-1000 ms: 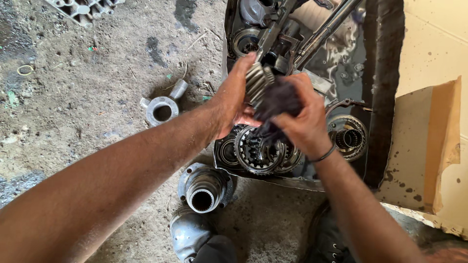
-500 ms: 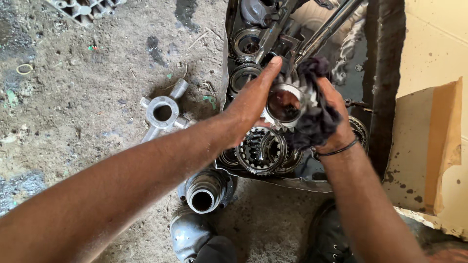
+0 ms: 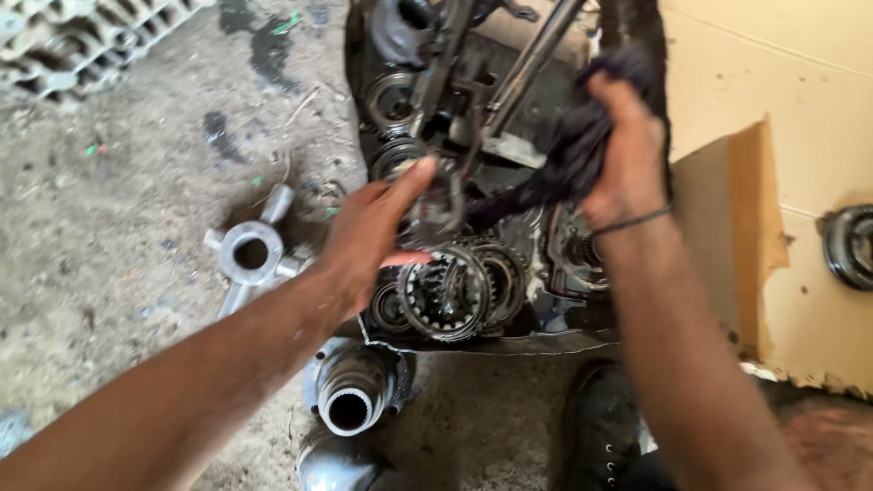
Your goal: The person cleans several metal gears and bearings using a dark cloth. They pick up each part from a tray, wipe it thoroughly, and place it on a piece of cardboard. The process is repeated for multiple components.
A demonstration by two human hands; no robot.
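Note:
My left hand (image 3: 368, 232) reaches over a dark oily sheet (image 3: 546, 341) and holds a blurred metal gear (image 3: 438, 207) between fingers and thumb. My right hand (image 3: 627, 155) is raised to the right of it, closed on a dark rag (image 3: 577, 136) that hangs down toward the gear. Just below my left hand, a toothed ring gear (image 3: 446, 293) lies on the sheet among other rings and bearings. Long steel shafts (image 3: 527, 64) lie at the far end of the sheet.
A cross-shaped metal part (image 3: 247, 255) and a splined hub (image 3: 350, 393) lie on the dirty concrete floor at left. Cardboard (image 3: 773, 182) with a bearing (image 3: 850, 244) lies to the right. A black boot (image 3: 600, 436) is at the bottom, a plastic crate (image 3: 82, 36) top left.
My right hand has lifted the rag up and to the right, away from the gear. My left hand has stayed over the sheet with the gear.

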